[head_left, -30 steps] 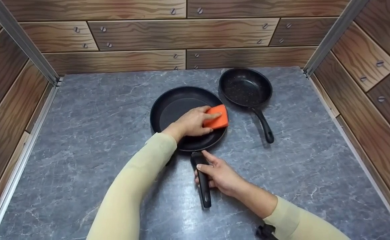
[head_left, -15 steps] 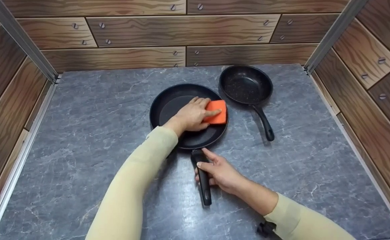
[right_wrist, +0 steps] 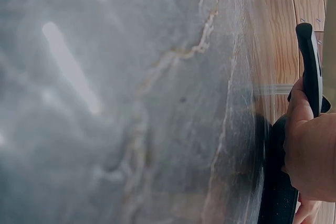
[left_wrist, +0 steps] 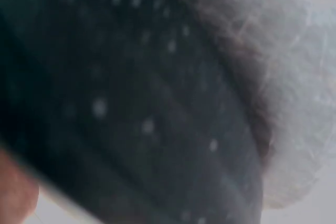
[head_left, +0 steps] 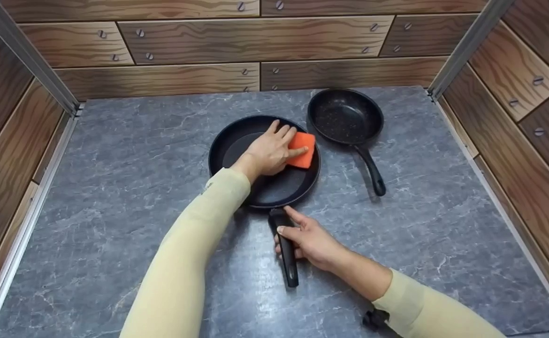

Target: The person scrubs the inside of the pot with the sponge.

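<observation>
A large black frying pan (head_left: 288, 190) lies on the grey marbled table, its handle (head_left: 287, 263) pointing toward me. My left hand (head_left: 267, 150) reaches into it and holds an orange sponge (head_left: 302, 150) against the inside, near the right wall. The index finger lies straight over the sponge; the left thumb is hidden. My right hand (head_left: 314, 244) grips the pan's handle, thumb on top and fingers underneath. In the right wrist view the same hand (right_wrist: 310, 150) wraps the handle (right_wrist: 308, 66) beside the pan (right_wrist: 278, 182). The left wrist view is mostly a blurred dark speckled surface (left_wrist: 142, 98).
A smaller speckled frying pan (head_left: 345, 115) stands at the back right, close to the large pan's rim, its handle (head_left: 370, 171) toward me. Wood-patterned walls (head_left: 255, 42) enclose the table (head_left: 129, 141) at the back and both sides.
My left hand has slid the sponge away from me and slightly left along the pan's right side. The right hand keeps its grip on the handle. The head view has tilted slightly.
</observation>
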A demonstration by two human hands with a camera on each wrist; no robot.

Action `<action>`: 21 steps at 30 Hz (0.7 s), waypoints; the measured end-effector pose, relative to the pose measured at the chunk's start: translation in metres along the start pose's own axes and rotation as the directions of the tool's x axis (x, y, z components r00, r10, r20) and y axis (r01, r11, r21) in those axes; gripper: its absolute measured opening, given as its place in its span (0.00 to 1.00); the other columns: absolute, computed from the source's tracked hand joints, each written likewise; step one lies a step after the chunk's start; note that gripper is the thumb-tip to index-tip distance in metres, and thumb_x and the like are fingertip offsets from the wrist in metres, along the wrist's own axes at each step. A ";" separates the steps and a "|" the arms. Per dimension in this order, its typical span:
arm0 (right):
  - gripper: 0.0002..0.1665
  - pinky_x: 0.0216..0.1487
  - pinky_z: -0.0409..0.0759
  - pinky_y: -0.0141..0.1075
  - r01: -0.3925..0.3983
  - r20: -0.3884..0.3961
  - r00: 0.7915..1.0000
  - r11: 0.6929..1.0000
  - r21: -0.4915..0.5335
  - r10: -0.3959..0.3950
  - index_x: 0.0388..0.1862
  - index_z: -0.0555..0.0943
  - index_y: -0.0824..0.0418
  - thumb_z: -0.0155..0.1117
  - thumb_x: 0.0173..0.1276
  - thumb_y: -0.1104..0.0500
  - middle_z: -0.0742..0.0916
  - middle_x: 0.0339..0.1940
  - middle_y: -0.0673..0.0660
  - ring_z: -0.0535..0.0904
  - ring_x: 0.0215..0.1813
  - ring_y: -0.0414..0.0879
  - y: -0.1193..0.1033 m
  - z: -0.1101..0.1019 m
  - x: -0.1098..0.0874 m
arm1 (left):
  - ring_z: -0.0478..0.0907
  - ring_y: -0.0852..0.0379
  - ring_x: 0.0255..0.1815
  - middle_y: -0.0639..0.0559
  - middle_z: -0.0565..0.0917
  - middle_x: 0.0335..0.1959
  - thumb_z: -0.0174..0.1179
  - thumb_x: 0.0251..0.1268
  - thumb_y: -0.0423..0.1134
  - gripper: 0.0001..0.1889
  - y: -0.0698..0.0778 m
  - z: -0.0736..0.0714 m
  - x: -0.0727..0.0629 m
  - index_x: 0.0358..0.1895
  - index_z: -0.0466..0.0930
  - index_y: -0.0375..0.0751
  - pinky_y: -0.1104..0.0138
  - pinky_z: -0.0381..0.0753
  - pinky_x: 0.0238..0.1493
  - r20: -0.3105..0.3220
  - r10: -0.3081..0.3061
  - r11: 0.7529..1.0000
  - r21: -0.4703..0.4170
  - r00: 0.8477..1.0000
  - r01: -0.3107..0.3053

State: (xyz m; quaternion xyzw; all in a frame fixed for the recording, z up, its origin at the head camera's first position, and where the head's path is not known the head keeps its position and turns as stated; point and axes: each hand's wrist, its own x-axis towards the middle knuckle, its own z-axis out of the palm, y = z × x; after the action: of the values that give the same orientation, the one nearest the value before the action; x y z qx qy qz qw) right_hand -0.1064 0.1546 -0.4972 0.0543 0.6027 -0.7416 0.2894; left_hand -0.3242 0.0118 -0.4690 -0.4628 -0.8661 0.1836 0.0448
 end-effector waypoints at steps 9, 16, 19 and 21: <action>0.51 0.42 0.90 0.45 0.022 0.017 1.000 0.999 0.032 -0.022 0.90 0.39 0.57 0.58 0.81 0.64 0.86 0.38 0.61 0.86 0.32 0.46 0.003 0.002 -0.001 | 0.60 0.34 0.80 0.30 0.61 0.81 0.54 0.80 0.46 0.33 -0.001 0.003 0.001 0.84 0.61 0.64 0.45 0.60 0.79 -0.020 -0.009 1.000 0.017 1.000 0.009; 0.50 0.42 0.90 0.45 0.040 0.004 0.999 0.998 0.053 -0.041 0.90 0.40 0.57 0.57 0.81 0.65 0.83 0.37 0.61 0.85 0.30 0.46 0.005 0.005 -0.001 | 0.60 0.34 0.80 0.30 0.60 0.81 0.54 0.81 0.47 0.33 -0.001 0.002 0.001 0.85 0.60 0.64 0.46 0.61 0.78 -0.021 -0.010 1.000 0.003 1.000 0.010; 0.50 0.42 0.90 0.46 0.052 -0.005 0.999 0.997 0.056 -0.052 0.90 0.40 0.58 0.56 0.81 0.65 0.85 0.38 0.62 0.87 0.30 0.46 0.005 0.005 0.000 | 0.60 0.34 0.81 0.30 0.60 0.81 0.54 0.81 0.47 0.33 -0.003 0.001 0.001 0.85 0.59 0.64 0.45 0.62 0.78 -0.017 -0.022 1.000 0.011 1.000 0.022; 0.50 0.42 0.90 0.46 0.062 -0.002 0.998 0.997 0.055 -0.062 0.90 0.39 0.58 0.56 0.82 0.65 0.86 0.38 0.63 0.88 0.30 0.47 0.004 0.005 0.000 | 0.60 0.35 0.81 0.31 0.60 0.82 0.53 0.81 0.46 0.33 -0.004 0.000 0.001 0.85 0.59 0.65 0.45 0.62 0.78 -0.011 -0.031 0.999 0.018 0.999 0.031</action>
State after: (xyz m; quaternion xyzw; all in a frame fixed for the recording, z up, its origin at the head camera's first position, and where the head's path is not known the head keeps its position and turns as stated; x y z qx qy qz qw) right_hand -0.1026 0.1492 -0.4996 0.0439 0.5834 -0.7666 0.2645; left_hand -0.3277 0.0107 -0.4678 -0.4498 -0.8713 0.1881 0.0565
